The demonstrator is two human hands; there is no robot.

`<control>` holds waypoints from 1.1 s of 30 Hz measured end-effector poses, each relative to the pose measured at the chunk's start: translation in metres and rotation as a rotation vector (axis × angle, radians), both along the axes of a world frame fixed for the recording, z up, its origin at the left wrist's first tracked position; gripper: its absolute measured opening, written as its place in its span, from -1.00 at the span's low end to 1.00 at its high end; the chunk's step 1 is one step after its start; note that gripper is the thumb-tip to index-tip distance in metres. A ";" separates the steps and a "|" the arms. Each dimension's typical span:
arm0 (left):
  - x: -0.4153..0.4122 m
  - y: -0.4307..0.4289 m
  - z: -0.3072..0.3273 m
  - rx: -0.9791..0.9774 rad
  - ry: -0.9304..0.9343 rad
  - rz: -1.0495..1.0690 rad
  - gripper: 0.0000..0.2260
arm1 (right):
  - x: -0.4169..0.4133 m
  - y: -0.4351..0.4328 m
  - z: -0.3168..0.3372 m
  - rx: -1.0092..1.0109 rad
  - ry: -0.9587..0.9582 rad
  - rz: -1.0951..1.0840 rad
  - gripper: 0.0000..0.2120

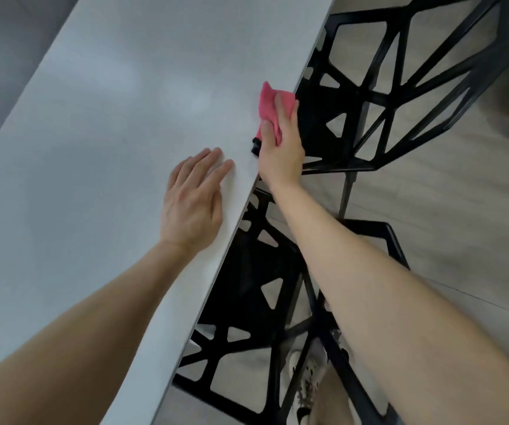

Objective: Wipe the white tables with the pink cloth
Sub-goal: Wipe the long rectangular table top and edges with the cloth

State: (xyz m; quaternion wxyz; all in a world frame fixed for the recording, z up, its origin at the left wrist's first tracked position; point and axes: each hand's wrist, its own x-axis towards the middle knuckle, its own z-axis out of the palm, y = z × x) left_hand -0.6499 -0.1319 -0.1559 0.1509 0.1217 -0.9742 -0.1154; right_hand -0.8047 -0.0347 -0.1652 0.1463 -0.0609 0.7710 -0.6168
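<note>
1. Now the white table (93, 148) is stretching away from the person, and its long edge is running slantwise between the two forearms.
2. The left hand (193, 204) is resting palm down on the table top, just inside that edge, with its fingers straight, close together and holding nothing.
3. The right hand (281, 148) is reaching in from off the table and gripping the pink cloth (268, 99) right at the table's edge, farther along it than the left hand.
4. The thumb is pressing on the cloth from the table side while the fingers (284, 107) are lying over it on the outer side.
5. The cloth is sitting bunched on the table's rim, with one corner sticking out beyond the fingertips.
6. A black chair (369, 96) with angular cut-outs is standing beside the table edge, just past the right hand.
7. A second black chair (247, 286) of the same kind is standing partly tucked under the table, beneath the right forearm.
8. Both chairs are standing on a pale floor (431, 194) beside the table.
</note>
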 end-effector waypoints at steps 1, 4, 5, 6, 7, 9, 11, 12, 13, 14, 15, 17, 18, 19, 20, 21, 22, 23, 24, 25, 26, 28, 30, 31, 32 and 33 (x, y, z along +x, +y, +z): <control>0.003 0.001 0.002 0.010 0.000 0.013 -0.62 | 0.017 0.002 0.004 -0.018 0.004 -0.002 -0.51; 0.030 0.012 0.020 0.035 -0.013 0.062 -0.68 | 0.113 0.019 0.008 -0.038 0.023 0.027 -0.51; 0.051 0.019 0.027 0.031 -0.029 0.057 -0.72 | 0.154 0.030 0.007 -0.042 0.010 0.064 -0.50; 0.076 0.025 0.032 0.021 -0.044 0.035 -0.76 | 0.195 0.042 0.009 -0.052 -0.010 0.118 -0.49; 0.103 0.030 0.036 0.013 -0.060 0.008 -0.77 | 0.230 0.054 0.012 -0.056 -0.030 0.174 -0.47; 0.157 0.032 0.039 0.000 -0.106 -0.019 -0.79 | 0.260 0.068 0.018 -0.035 -0.050 0.247 -0.46; 0.199 0.031 0.036 -0.032 -0.152 -0.007 -0.78 | 0.229 0.062 0.016 0.005 -0.021 0.279 -0.46; 0.215 0.031 0.033 -0.055 -0.170 -0.002 -0.75 | 0.200 0.052 0.012 0.026 0.001 0.255 -0.46; 0.226 0.031 0.028 -0.075 -0.181 -0.004 -0.72 | 0.168 0.041 0.010 0.041 0.006 0.204 -0.47; 0.235 0.031 0.024 -0.085 -0.186 -0.012 -0.68 | 0.137 0.032 0.011 0.051 -0.006 0.154 -0.48; 0.242 0.032 0.021 -0.080 -0.183 -0.022 -0.65 | 0.113 0.024 0.013 0.057 -0.016 0.109 -0.48; 0.246 0.031 0.014 -0.057 -0.150 -0.033 -0.62 | 0.099 0.014 0.014 0.049 -0.005 0.038 -0.49; 0.245 0.030 0.012 -0.048 -0.132 -0.033 -0.62 | 0.109 0.013 0.012 0.039 -0.001 0.008 -0.49; 0.243 0.030 0.011 -0.043 -0.119 -0.028 -0.62 | 0.130 0.014 0.012 0.028 0.002 -0.012 -0.49; 0.243 0.031 0.010 -0.038 -0.111 -0.022 -0.62 | 0.161 0.017 0.010 0.016 0.016 -0.016 -0.48; 0.244 0.031 0.010 -0.032 -0.103 -0.017 -0.62 | 0.200 0.024 0.009 0.011 0.023 -0.008 -0.48; 0.245 0.032 0.009 -0.030 -0.094 -0.017 -0.62 | 0.241 0.033 0.008 0.006 0.026 0.022 -0.47; 0.246 0.031 0.009 -0.032 -0.089 -0.020 -0.62 | 0.279 0.044 0.008 -0.002 0.026 0.062 -0.46; 0.245 0.030 0.009 -0.036 -0.087 -0.026 -0.61 | 0.310 0.054 0.011 -0.021 0.012 0.099 -0.46; 0.245 0.029 0.009 -0.041 -0.087 -0.031 -0.61 | 0.325 0.060 0.011 -0.041 0.001 0.123 -0.46; 0.245 0.028 0.008 -0.041 -0.085 -0.032 -0.61 | 0.322 0.061 0.009 -0.051 0.000 0.143 -0.46; 0.245 0.029 0.007 -0.035 -0.072 -0.027 -0.61 | 0.276 0.047 0.002 -0.024 0.023 0.128 -0.48; 0.246 0.028 0.006 -0.038 -0.063 -0.026 -0.62 | 0.210 0.025 -0.003 -0.017 0.030 0.031 -0.49; 0.245 0.028 0.006 -0.041 -0.058 -0.028 -0.62 | 0.183 0.016 -0.003 -0.014 0.022 -0.023 -0.50; 0.245 0.028 0.005 -0.043 -0.054 -0.028 -0.62 | 0.167 0.009 -0.002 -0.007 0.027 -0.069 -0.50; 0.245 0.028 0.005 -0.043 -0.052 -0.026 -0.63 | 0.164 0.004 0.001 -0.005 0.035 -0.099 -0.50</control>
